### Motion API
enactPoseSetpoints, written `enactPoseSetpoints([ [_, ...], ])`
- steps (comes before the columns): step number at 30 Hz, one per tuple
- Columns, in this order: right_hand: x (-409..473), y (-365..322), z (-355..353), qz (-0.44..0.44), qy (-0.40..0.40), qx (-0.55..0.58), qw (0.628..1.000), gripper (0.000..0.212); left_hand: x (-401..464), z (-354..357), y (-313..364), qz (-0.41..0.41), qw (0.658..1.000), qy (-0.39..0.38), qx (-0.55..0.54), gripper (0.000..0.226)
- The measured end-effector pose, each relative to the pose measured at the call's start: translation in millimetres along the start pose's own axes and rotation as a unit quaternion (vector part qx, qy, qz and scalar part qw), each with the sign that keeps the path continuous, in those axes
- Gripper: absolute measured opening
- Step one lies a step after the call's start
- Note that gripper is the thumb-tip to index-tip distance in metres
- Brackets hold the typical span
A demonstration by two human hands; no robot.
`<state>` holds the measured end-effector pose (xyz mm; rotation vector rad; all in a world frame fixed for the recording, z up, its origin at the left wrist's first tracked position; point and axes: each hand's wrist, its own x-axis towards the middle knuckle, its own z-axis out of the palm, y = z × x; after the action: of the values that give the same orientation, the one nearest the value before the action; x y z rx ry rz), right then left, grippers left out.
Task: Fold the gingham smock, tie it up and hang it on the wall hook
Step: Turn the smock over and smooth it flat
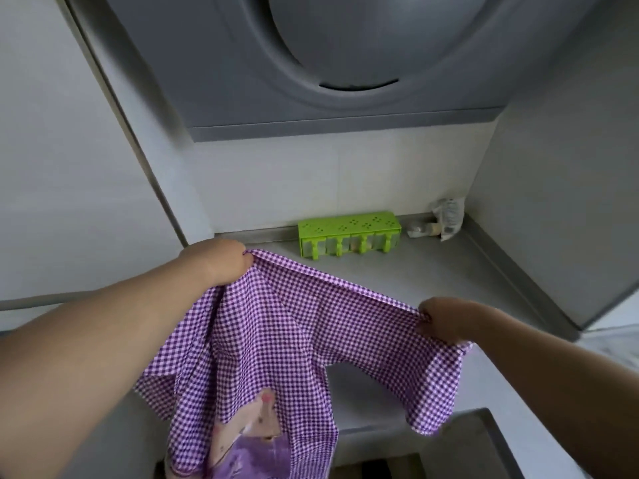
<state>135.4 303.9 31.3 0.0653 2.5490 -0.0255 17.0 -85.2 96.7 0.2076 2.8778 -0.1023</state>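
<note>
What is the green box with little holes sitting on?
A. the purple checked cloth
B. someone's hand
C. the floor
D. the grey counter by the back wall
D: the green box stands on the grey counter against the back wall, beyond the gingham smock and apart from it.
</note>
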Motion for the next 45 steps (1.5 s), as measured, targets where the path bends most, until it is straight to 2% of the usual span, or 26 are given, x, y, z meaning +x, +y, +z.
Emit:
enactPoseSetpoints([
  [3, 29, 51, -10, 0.031, 0.01, -0.004, 0.999, 0.039, 41, 5, 41, 0.017, 1.0, -0.01, 0.02, 0.052],
  [6, 58, 105, -26, 0.077, -0.011, -0.015, 0.997, 0.044, 78, 8, 86, 0.038, 0.999, -0.005, 0.038, 0.053],
  [8, 74, 137, -36, 0.136, -0.018, -0.028, 0.99, 0.04, 100, 14, 114, 0.051, 0.998, -0.014, 0.027, 0.052],
  [10, 81, 157, -44, 0.206, -0.011, -0.043, 0.978, 0.047, 117, 24, 132, 0.054, 0.998, -0.026, 0.01, 0.053],
  [12, 94, 171, -46, 0.248, 0.048, -0.081, 0.964, 0.048, 141, 40, 157, 0.058, 0.998, -0.032, -0.003, 0.054],
  [14, 110, 170, -40, 0.221, 0.165, -0.131, 0.952, 0.043, 160, 52, 181, 0.064, 0.997, -0.05, -0.02, 0.051],
  [16, 123, 153, -19, 0.111, 0.249, -0.108, 0.956, 0.039, 167, 60, 200, 0.074, 0.995, -0.063, -0.028, 0.048],
  [19, 143, 106, 24, -0.107, 0.217, -0.036, 0.97, 0.04, 174, 73, 218, 0.083, 0.994, -0.07, -0.033, 0.041],
  [22, 164, 61, 55, -0.197, 0.147, 0.042, 0.968, 0.056, 179, 86, 220, 0.09, 0.992, -0.078, -0.036, 0.04],
  [26, 189, 37, 79, -0.173, 0.081, 0.056, 0.98, 0.064, 176, 93, 203, 0.096, 0.991, -0.067, -0.069, 0.036],
  [30, 203, 31, 84, -0.099, 0.038, -0.001, 0.994, 0.078, 174, 107, 161, 0.055, 0.989, -0.069, -0.116, 0.065],
  [31, 205, 32, 83, -0.074, 0.036, -0.01, 0.997, 0.085, 175, 110, 150, 0.045, 0.991, -0.066, -0.109, 0.064],
  [35, 213, 42, 70, 0.044, 0.05, -0.061, 0.996, 0.115, 178, 123, 104, 0.014, 0.995, -0.09, -0.049, 0.035],
  [38, 219, 43, 55, 0.126, 0.01, -0.093, 0.988, 0.13, 180, 129, 79, -0.003, 0.993, -0.083, -0.081, 0.036],
  [40, 221, 37, 48, 0.123, 0.037, -0.077, 0.989, 0.117, 181, 131, 72, -0.022, 0.987, -0.077, -0.137, 0.038],
  [43, 223, 5, 46, -0.041, 0.099, -0.011, 0.994, 0.084, 180, 132, 71, -0.049, 0.966, -0.075, -0.244, 0.039],
  [45, 222, -23, 49, -0.087, 0.074, 0.028, 0.993, 0.073, 180, 131, 73, -0.048, 0.939, -0.053, -0.337, 0.035],
])
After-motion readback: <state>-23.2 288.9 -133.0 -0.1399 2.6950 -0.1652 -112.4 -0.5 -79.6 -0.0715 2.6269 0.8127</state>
